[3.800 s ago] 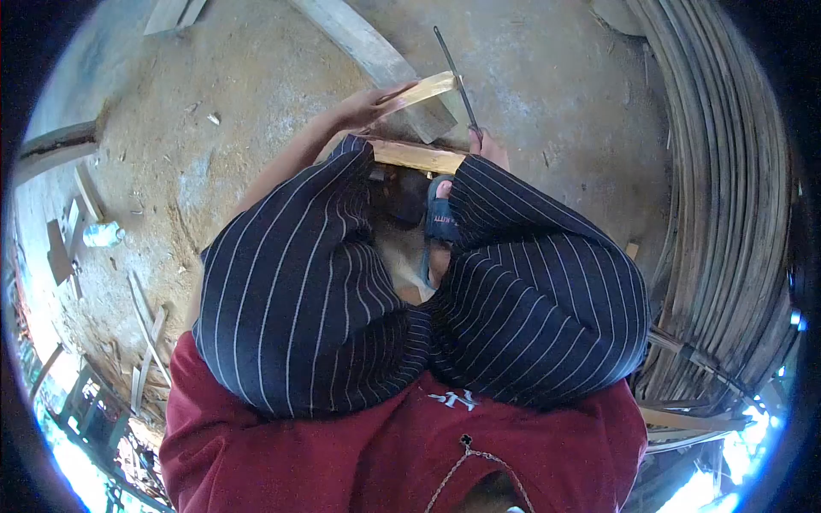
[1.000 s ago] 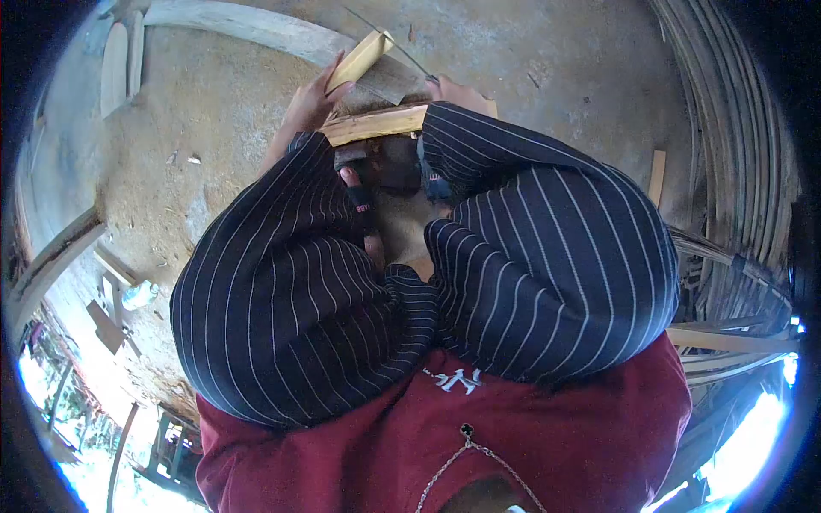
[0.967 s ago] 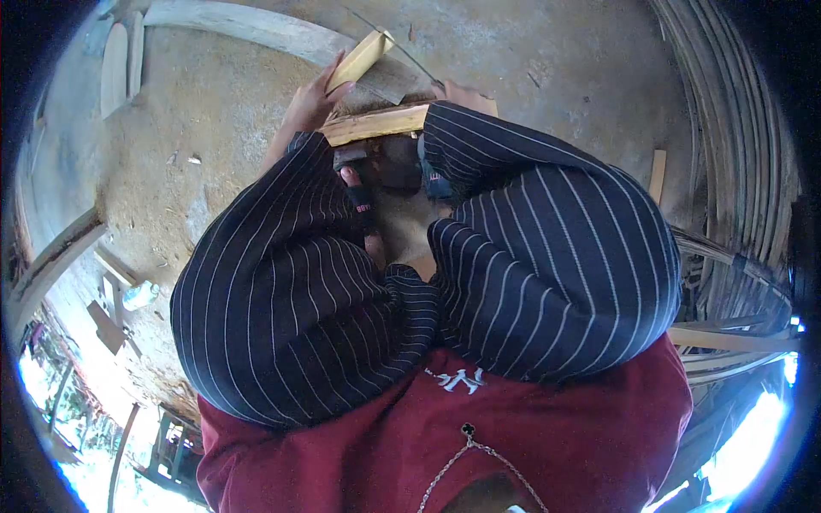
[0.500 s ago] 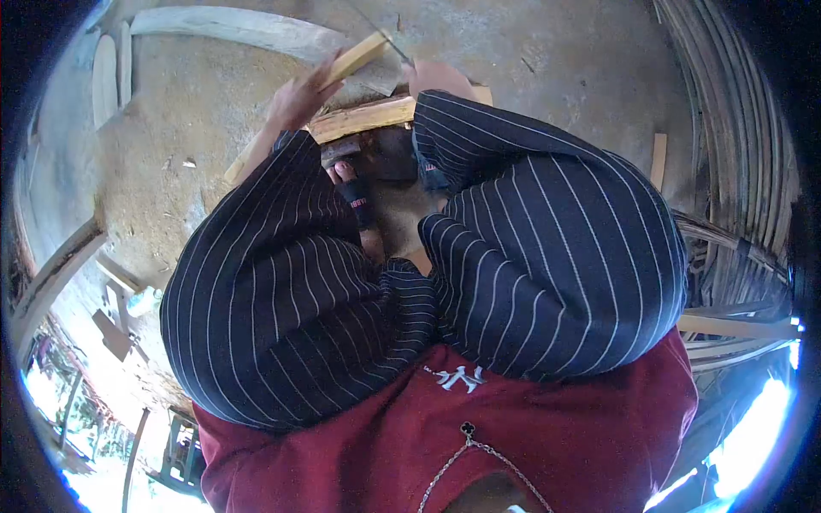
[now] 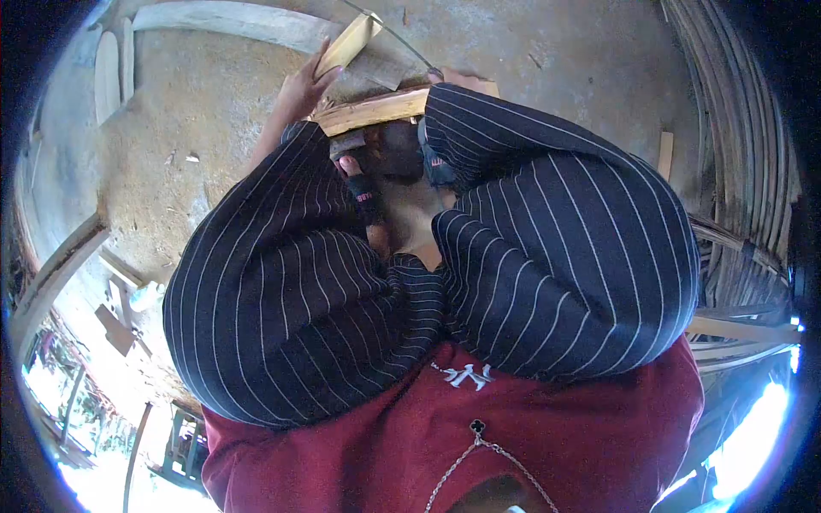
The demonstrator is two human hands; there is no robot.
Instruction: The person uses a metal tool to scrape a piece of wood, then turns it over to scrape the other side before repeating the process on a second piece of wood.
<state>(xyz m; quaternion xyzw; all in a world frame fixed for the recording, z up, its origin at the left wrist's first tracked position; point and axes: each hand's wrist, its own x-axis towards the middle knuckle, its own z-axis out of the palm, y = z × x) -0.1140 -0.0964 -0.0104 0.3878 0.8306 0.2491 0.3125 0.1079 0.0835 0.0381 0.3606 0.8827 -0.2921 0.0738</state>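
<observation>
At the top of the view, beyond the knees, the left hand (image 5: 299, 85) is closed around the lower end of a short pale stick (image 5: 349, 43), which stands tilted, its upper end leaning right. The right hand (image 5: 453, 77) is mostly hidden behind the right knee; it appears to grip the handle of a thin blade (image 5: 389, 30), though the fingers themselves cannot be made out. The blade's far end meets the top of the stick. The stick's foot sits just above a split wood block (image 5: 376, 109) lying crosswise in front of the feet.

Judged from this position, the cut is only started: the blade sits at the stick's upper end, and almost the full length below remains whole. Few fresh splinters lie on the dirt floor (image 5: 214, 128). A grey plank (image 5: 239, 24) lies beyond, and bundled cane strips (image 5: 735, 128) curve along the right.
</observation>
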